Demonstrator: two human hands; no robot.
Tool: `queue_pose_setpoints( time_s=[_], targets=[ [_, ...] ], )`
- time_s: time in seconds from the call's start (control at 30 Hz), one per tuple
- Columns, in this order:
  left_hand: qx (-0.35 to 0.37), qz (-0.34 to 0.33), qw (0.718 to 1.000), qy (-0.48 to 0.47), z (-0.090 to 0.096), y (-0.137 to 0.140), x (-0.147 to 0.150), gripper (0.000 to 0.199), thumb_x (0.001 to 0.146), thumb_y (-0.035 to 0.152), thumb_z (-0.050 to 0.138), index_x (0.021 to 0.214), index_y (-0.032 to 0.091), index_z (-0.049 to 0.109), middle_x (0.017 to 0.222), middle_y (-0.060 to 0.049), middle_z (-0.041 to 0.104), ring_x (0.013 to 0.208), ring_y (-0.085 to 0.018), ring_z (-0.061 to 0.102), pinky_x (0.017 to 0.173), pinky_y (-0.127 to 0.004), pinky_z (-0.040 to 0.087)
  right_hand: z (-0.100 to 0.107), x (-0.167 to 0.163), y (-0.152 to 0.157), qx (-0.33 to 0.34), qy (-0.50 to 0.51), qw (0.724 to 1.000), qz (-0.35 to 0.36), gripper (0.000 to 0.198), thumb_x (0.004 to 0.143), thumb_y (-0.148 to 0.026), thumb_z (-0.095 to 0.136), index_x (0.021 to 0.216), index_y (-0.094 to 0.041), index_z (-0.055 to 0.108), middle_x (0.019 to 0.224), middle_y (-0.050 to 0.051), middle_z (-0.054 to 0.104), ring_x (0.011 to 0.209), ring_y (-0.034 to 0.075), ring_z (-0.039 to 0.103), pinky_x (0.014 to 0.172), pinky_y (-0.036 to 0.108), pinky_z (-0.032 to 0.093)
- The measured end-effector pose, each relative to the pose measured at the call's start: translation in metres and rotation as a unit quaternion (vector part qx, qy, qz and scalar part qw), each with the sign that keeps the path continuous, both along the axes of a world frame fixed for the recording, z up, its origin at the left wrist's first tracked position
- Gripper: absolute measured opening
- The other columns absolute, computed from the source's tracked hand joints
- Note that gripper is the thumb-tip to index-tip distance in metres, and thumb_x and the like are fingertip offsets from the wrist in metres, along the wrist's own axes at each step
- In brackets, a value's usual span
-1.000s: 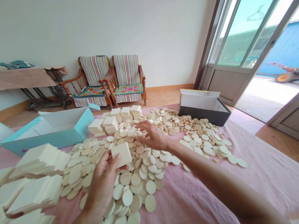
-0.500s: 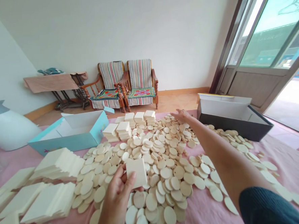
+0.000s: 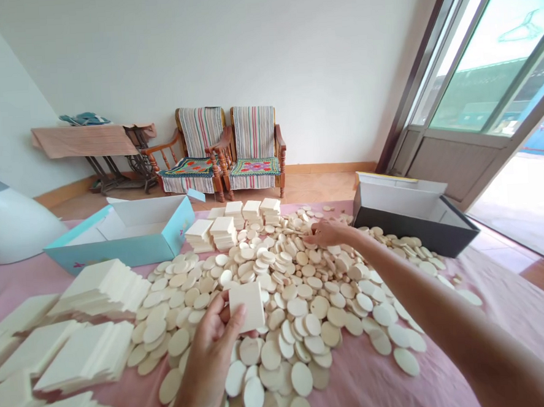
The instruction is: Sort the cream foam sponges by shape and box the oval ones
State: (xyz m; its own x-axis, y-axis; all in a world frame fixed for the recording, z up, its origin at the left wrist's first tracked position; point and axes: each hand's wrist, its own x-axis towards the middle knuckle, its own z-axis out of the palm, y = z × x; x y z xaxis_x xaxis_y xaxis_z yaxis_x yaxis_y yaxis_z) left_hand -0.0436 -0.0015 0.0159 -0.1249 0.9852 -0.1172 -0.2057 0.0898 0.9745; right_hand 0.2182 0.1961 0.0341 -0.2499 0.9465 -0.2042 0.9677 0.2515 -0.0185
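My left hand (image 3: 211, 348) is closed on a pale square wooden tile (image 3: 247, 307), or a thin stack of them, held upright over the pile. Thin round and oval wooden discs (image 3: 301, 306) lie in a wide heap beneath and around it. My right hand (image 3: 328, 232) reaches to the far right part of the heap. Its fingers are bent down against the discs, thumb apart from them, and no piece is visibly gripped; some fingertips are hidden. Stacks of square tiles (image 3: 222, 232) stand just behind the heap, left of my right hand.
More tile stacks (image 3: 88, 356) fill the left front of the pink cloth (image 3: 370, 382). A light blue box (image 3: 118, 253) sits at the left, a black box (image 3: 411, 225) at the right with discs beside it. Behind are two wooden armchairs (image 3: 255, 143) and a cloth-covered sewing table (image 3: 84, 141).
My right hand has come nearer from the heap's far edge, its fingers now bent. Discs around it have shifted toward me. My left hand still holds the tile in nearly the same place.
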Motion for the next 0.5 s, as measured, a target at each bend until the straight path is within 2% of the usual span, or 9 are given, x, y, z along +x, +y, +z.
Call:
queue_pose_setpoints(
  time_s=[0.13, 0.27, 0.33, 0.4, 0.5],
  targets=[
    [0.000, 0.000, 1.000, 0.010, -0.001, 0.000, -0.001, 0.062, 0.069, 0.045, 0.072, 0.119, 0.014, 0.051, 0.108, -0.012, 0.066, 0.092, -0.027, 0.065, 0.062, -0.028, 0.054, 0.011, 0.005, -0.056, 0.004, 0.000, 0.996, 0.093, 0.058, 0.078, -0.062, 0.049, 0.120, -0.023, 0.061, 0.118, 0.015, 0.059, 0.113, 0.035, 0.051, 0.094, 0.050, 0.036],
    [0.003, -0.001, 1.000, 0.005, 0.001, 0.000, 0.000, 0.059, 0.070, 0.043, 0.072, 0.117, 0.015, 0.052, 0.108, -0.011, 0.067, 0.091, -0.026, 0.065, 0.062, -0.027, 0.054, 0.032, 0.029, -0.087, -0.064, 0.048, 0.986, 0.147, 0.041, 0.076, -0.048, 0.060, 0.110, -0.024, 0.067, 0.111, 0.010, 0.064, 0.107, 0.028, 0.056, 0.097, 0.044, 0.037],
    [0.005, -0.005, 1.000, 0.003, 0.002, 0.000, 0.001, 0.056, 0.070, 0.042, 0.072, 0.116, 0.015, 0.053, 0.108, -0.011, 0.067, 0.091, -0.026, 0.065, 0.062, -0.027, 0.054, 0.043, 0.041, -0.082, -0.101, 0.102, 0.977, 0.159, 0.035, 0.076, -0.043, 0.062, 0.107, -0.027, 0.068, 0.112, 0.005, 0.066, 0.106, 0.024, 0.058, 0.097, 0.038, 0.039],
    [0.003, -0.001, 1.000, 0.003, 0.001, -0.001, 0.001, 0.056, 0.069, 0.042, 0.073, 0.114, 0.016, 0.054, 0.109, -0.011, 0.067, 0.091, -0.026, 0.065, 0.062, -0.027, 0.055, 0.048, 0.046, -0.062, -0.101, 0.154, 0.972, 0.144, 0.032, 0.080, -0.039, 0.058, 0.107, -0.025, 0.069, 0.112, 0.003, 0.067, 0.104, 0.021, 0.060, 0.092, 0.031, 0.043],
    [-0.005, 0.018, 1.000, 0.001, 0.000, -0.002, 0.003, 0.058, 0.066, 0.042, 0.075, 0.114, 0.017, 0.055, 0.108, -0.009, 0.068, 0.091, -0.026, 0.066, 0.063, -0.028, 0.056, 0.039, 0.038, -0.015, -0.012, 0.130, 0.990, 0.049, 0.030, 0.080, -0.023, 0.053, 0.105, -0.017, 0.069, 0.105, 0.007, 0.070, 0.097, 0.019, 0.063, 0.083, 0.025, 0.047]
  ],
)
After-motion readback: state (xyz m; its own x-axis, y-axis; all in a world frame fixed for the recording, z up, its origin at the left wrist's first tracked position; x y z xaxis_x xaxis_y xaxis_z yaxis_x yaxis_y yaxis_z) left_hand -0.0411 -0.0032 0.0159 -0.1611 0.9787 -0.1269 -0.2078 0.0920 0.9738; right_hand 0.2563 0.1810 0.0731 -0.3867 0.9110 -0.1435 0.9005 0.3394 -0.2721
